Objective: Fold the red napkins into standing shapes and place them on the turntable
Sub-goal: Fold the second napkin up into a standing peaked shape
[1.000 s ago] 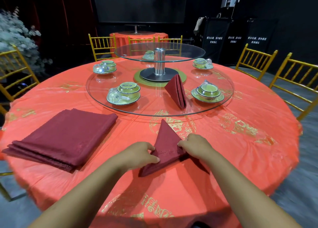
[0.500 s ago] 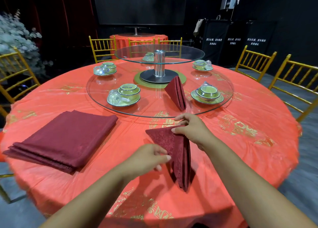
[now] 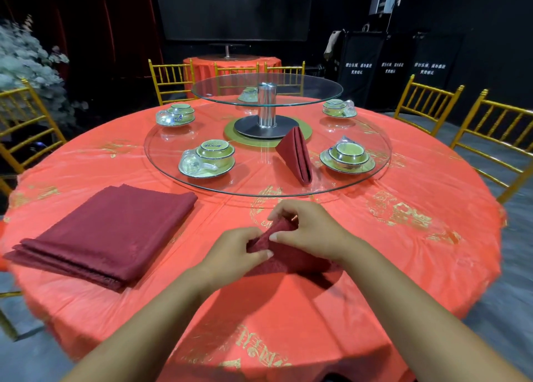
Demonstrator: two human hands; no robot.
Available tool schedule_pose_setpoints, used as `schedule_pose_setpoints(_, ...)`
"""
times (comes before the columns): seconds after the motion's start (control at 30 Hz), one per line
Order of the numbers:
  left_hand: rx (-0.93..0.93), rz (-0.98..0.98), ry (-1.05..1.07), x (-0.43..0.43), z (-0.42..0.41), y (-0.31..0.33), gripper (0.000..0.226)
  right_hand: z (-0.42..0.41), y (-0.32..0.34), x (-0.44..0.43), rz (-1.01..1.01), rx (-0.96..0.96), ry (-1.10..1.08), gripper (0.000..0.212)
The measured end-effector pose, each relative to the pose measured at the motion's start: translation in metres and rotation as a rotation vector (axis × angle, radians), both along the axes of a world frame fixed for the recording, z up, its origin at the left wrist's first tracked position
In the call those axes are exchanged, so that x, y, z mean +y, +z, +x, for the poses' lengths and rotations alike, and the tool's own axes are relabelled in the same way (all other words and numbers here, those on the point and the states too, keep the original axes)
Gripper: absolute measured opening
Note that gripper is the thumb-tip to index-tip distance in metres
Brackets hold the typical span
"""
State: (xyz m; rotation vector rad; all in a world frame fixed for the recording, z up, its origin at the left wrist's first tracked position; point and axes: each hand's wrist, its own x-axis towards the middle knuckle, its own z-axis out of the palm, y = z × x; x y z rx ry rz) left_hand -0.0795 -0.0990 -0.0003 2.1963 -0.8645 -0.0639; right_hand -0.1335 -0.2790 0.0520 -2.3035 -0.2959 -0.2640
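Observation:
A dark red napkin (image 3: 291, 259), partly folded, lies on the red tablecloth near the table's front edge. My left hand (image 3: 236, 252) pinches its left side. My right hand (image 3: 308, 229) pinches its upper tip, fingers curled over the cloth. Much of the napkin is hidden under both hands. On the glass turntable (image 3: 375, 177) beyond stands one folded napkin (image 3: 297, 155), a tall cone shape, right of centre. A flat stack of red napkins (image 3: 109, 231) lies on the table to my left.
Green bowl-and-saucer sets stand on the turntable, one front left (image 3: 210, 156) and one front right (image 3: 347, 155), others farther back. A smaller raised glass tier (image 3: 266, 89) sits on a metal post. Gold chairs (image 3: 496, 139) ring the table.
The napkin, held hanging by my right hand half a second ago, now lies on the cloth again. Both hands have closed together over its upper end.

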Motion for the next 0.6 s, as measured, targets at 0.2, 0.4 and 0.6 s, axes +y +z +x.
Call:
schedule_pose_setpoints(0.2,0.09,-0.071,0.009,-0.002,0.001,-0.007,0.019,-0.01,-0.034,0.002,0.286,0.028,-0.135,0.012)
schedule_pose_setpoints(0.4,0.297,-0.289,-0.025,-0.009,0.0,0.007,0.025,-0.013,-0.042,0.008,0.325,-0.08,-0.174,0.017)
schedule_pose_setpoints(0.6,0.26,-0.344,-0.014,-0.011,0.005,0.016,0.007,-0.013,-0.044,0.008,0.301,-0.129,-0.151,0.015)
